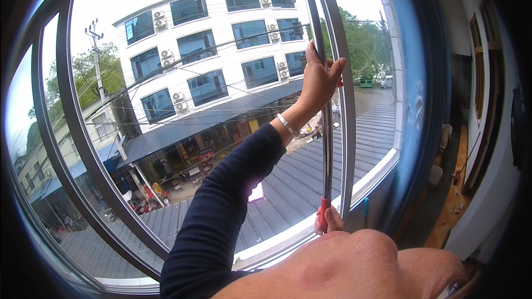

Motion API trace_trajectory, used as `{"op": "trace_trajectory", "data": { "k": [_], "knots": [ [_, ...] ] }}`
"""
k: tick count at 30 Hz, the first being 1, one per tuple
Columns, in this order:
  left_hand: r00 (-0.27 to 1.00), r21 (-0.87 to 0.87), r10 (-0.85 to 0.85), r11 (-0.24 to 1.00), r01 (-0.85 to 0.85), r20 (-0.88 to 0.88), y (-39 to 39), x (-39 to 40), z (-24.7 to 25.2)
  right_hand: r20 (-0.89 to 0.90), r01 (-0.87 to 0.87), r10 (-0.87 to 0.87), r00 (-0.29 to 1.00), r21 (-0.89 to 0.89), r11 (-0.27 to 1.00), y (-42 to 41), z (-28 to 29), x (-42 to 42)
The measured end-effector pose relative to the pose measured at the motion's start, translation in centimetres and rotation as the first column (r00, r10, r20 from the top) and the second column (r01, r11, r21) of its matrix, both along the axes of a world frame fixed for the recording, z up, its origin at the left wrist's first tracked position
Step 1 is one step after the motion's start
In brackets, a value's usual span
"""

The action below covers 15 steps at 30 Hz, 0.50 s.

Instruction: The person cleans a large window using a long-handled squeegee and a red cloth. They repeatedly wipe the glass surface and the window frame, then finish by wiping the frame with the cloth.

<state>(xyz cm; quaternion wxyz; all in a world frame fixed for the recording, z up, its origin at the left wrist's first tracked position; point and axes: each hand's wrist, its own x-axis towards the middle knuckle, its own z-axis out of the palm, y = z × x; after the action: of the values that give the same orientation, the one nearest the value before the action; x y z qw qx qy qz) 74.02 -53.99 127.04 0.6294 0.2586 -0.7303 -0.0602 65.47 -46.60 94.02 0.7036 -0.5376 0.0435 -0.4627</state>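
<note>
A shiny metal pole (327, 149) with a red grip (324, 211) stands nearly upright before the window, its upper end leaving the picture at the top. My left hand (321, 70) is raised, its fingers wrapped around the upper part of the shaft. A dark navy sleeve (224, 199) covers that arm, and a silver bangle (287, 125) circles the wrist. Low down, my right hand (330, 220) holds the red grip; my own face hides most of it. Just right of the pole runs a grey window frame upright (347, 133).
More frame uprights (68, 70) stand at left. A white sill (291, 232) runs below the opening. Outside lie a ribbed metal roof (286, 191), overhead cables and a white building (166, 74). At right hangs a blue curtain (415, 104); a teal stick (366, 207) stands near the sill.
</note>
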Motion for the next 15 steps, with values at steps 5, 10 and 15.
{"op": "trace_trajectory", "data": {
  "k": [5, 10, 15],
  "knots": [
    [0.980, -0.059, 0.184, 0.982, -0.180, 0.071, 0.0, 2.8, -0.2, 0.080, -0.040, 0.046, 0.996, -0.078, 0.996, -4.6, 11.0, 4.7],
    [0.965, 0.001, 0.260, 0.966, -0.260, 0.029, 1.6, 7.9, 4.4, 0.105, -0.264, 0.278, 0.955, -0.129, 0.956, -5.5, 18.4, 9.9],
    [0.904, -0.019, 0.419, 0.908, -0.419, 0.086, 5.0, 10.5, -1.7, 0.056, -0.374, 0.384, 0.921, -0.143, 0.916, -2.3, 12.2, 11.5]
  ]
}}
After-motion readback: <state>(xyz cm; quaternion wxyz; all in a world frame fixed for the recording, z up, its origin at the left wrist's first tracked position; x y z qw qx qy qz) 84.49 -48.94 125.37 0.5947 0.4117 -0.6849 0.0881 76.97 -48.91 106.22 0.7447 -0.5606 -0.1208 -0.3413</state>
